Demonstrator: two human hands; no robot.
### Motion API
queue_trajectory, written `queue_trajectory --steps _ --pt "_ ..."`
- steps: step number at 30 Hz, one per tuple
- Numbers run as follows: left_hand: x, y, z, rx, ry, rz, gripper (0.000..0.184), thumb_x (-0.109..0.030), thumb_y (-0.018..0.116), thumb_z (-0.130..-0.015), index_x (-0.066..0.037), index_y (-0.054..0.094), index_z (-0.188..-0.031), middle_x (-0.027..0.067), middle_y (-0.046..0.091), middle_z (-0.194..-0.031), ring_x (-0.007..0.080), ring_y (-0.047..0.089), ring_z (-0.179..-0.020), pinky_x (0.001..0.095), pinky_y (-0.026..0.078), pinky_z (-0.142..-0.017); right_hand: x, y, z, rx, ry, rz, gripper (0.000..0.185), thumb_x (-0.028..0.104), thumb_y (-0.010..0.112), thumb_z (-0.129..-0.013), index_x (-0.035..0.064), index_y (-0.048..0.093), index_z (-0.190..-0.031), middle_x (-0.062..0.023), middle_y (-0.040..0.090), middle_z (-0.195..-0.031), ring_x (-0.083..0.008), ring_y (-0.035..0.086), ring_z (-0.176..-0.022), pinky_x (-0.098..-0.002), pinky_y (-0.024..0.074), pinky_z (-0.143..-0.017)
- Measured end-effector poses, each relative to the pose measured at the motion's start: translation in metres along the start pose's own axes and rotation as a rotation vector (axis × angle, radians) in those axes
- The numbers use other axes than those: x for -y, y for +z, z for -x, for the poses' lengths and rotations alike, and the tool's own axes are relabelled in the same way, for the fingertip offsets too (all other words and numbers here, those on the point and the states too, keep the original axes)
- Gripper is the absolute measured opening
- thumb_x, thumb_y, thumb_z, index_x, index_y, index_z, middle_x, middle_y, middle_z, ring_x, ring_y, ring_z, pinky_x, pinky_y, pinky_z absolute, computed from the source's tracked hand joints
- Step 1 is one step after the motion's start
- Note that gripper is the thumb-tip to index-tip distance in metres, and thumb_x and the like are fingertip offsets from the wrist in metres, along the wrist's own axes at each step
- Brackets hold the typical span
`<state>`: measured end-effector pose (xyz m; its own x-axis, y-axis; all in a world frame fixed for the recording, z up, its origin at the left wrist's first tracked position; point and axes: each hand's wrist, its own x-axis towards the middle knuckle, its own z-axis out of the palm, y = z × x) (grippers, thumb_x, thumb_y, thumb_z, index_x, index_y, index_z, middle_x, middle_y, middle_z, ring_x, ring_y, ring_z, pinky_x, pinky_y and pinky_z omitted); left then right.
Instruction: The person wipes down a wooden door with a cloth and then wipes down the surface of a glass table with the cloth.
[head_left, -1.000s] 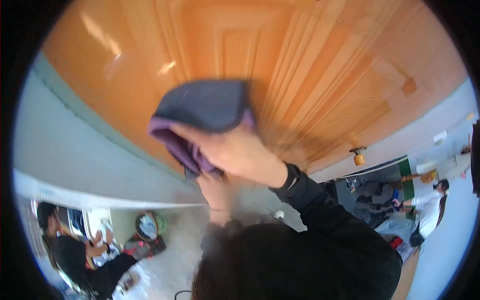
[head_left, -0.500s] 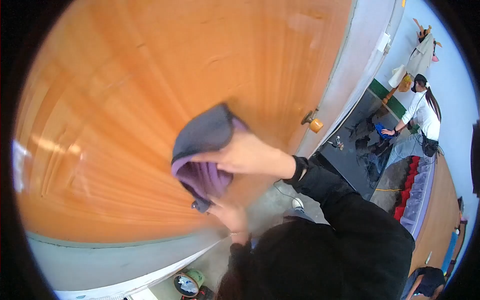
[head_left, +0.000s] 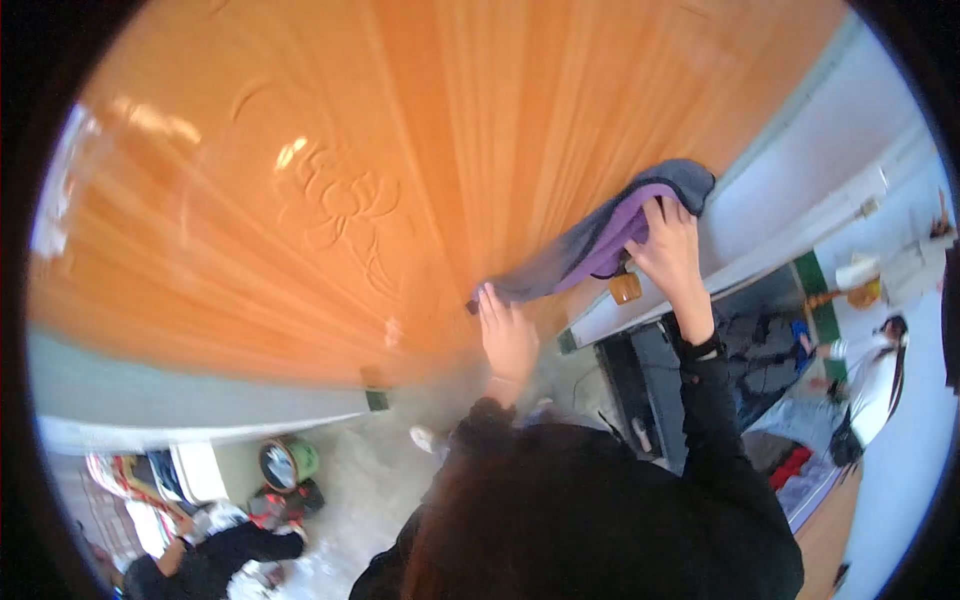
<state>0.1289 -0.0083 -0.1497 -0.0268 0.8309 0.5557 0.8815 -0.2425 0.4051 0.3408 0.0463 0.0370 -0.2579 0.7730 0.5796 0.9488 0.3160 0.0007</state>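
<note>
A cleaning cloth (head_left: pixel 590 236), grey on one face and purple on the other, is stretched out at a slant against the wooden door (head_left: pixel 440 130). My left hand (head_left: pixel 508 343) is closed on its lower left end. Higher up on the right, my right hand (head_left: pixel 672 255) grips the purple side near the door's edge, fingers bent over the fabric. Just below the cloth, beside my right wrist, is the round door knob (head_left: pixel 625 288); the cloth hides part of its mount.
A pale door frame (head_left: pixel 790 190) runs along the right. Beyond it a person in white (head_left: pixel 870 375) bends by a dark surface. At lower left, a green bin (head_left: pixel 290 463) stands near another person in black (head_left: pixel 215 560). Grey floor (head_left: pixel 370 480) lies below the door.
The cloth, bunched between both hands before, is now drawn out long. It has moved right to just above the knob, with my right hand toward the door's edge. My view has shifted too.
</note>
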Motion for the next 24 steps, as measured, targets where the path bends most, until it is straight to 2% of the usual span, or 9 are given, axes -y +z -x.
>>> queue_trajectory --steps 2,6,10,14,15,17,19,22,24 --pt "0.004 -0.016 -0.003 0.061 -0.03 0.015 0.029 -0.007 0.055 -0.076 0.013 0.057 -0.096 0.037 0.033 -0.14 0.0483 0.032 -0.133 0.0504 0.028 -0.112 0.005 -0.005 -0.003 0.015 -0.012 0.005 0.056 0.02 0.068 -0.064 0.0057 0.056 -0.116 -0.0165 0.055 -0.114 -0.0373 0.049 -0.111 -0.0464 0.0384 -0.094" --pt "0.027 -0.039 -0.004 -0.053 -0.161 -0.081 0.033 -0.008 0.053 -0.076 0.018 0.055 -0.096 0.0373 0.032 -0.141 0.0467 0.032 -0.134 0.0501 0.026 -0.113 0.047 -0.03 -0.023 -0.039 -0.206 -0.172 0.057 0.018 0.069 -0.068 0.0058 0.056 -0.122 -0.0189 0.055 -0.119 -0.0389 0.049 -0.112 -0.0466 0.0381 -0.096" --pt "0.076 -0.096 -0.018 -0.154 -0.304 -0.14 0.037 -0.01 0.054 -0.076 0.021 0.054 -0.096 0.0371 0.025 -0.144 0.0466 0.026 -0.137 0.0508 0.023 -0.114 0.133 -0.032 -0.065 -0.131 -0.306 -0.24 0.038 0.026 0.069 -0.081 0.01 0.063 -0.115 -0.0098 0.063 -0.102 -0.0309 0.063 -0.09 -0.0374 0.0514 -0.076" --pt "0.129 -0.187 -0.048 -0.321 -0.413 -0.025 0.068 -0.008 0.06 -0.073 0.025 0.033 -0.127 0.0337 0.019 -0.149 0.0455 0.019 -0.14 0.0514 0.018 -0.115 0.208 -0.031 -0.094 -0.27 -0.333 -0.249 0.038 0.027 0.069 -0.082 0.0144 0.063 -0.117 -0.0078 0.064 -0.102 -0.0272 0.065 -0.087 -0.0358 0.0544 -0.07" --pt "0.14 -0.212 -0.059 -0.331 -0.397 -0.031 0.068 -0.008 0.06 -0.073 0.025 0.033 -0.127 0.0337 0.019 -0.149 0.0455 0.019 -0.14 0.0514 0.018 -0.115 0.224 -0.031 -0.1 -0.267 -0.298 -0.294 0.04 0.027 0.069 -0.082 0.0143 0.062 -0.119 -0.0083 0.064 -0.104 -0.0282 0.065 -0.088 -0.0365 0.0542 -0.071" --pt "0.156 -0.262 -0.081 -0.479 -0.317 -0.027 0.079 0.005 0.056 -0.076 0.012 0.017 -0.145 0.0295 0.021 -0.15 0.04 0.021 -0.14 0.0419 0.016 -0.116 0.249 -0.033 -0.115 -0.361 -0.314 -0.372 0.048 0.028 0.07 -0.081 0.0142 0.058 -0.125 -0.0111 0.062 -0.109 -0.0313 0.064 -0.092 -0.0378 0.0537 -0.075" --pt "0.173 -0.308 -0.105 -0.568 -0.2 0.08 0.084 -0.007 0.06 -0.078 0.01 0.014 -0.145 0.0298 0.018 -0.151 0.0428 0.015 -0.142 0.0472 0.01 -0.117 0.276 -0.046 -0.132 -0.391 -0.276 -0.391 0.051 0.03 0.071 -0.08 0.0143 0.057 -0.127 -0.012 0.061 -0.113 -0.0317 0.063 -0.095 -0.0382 0.0529 -0.078" --pt "0.181 -0.359 -0.134 -0.622 -0.103 0.454 0.076 -0.012 0.056 -0.084 0.008 0.017 -0.146 0.0283 0.02 -0.152 0.0392 0.018 -0.143 0.0438 0.011 -0.117 0.308 -0.067 -0.152 -0.465 -0.213 -0.374 0.056 0.032 0.073 -0.078 0.0151 0.056 -0.129 -0.0126 0.059 -0.118 -0.0317 0.061 -0.1 -0.0393 0.0502 -0.083" --pt "0.174 -0.382 -0.143 -0.604 -0.068 0.432 0.074 -0.013 0.056 -0.084 0.009 0.019 -0.145 0.0283 0.022 -0.151 0.0399 0.019 -0.142 0.043 0.013 -0.116 0.313 -0.071 -0.158 -0.55 -0.172 -0.333 0.058 0.034 0.073 -0.078 0.0158 0.055 -0.13 -0.0123 0.057 -0.121 -0.0314 0.06 -0.104 -0.04 0.0483 -0.087"
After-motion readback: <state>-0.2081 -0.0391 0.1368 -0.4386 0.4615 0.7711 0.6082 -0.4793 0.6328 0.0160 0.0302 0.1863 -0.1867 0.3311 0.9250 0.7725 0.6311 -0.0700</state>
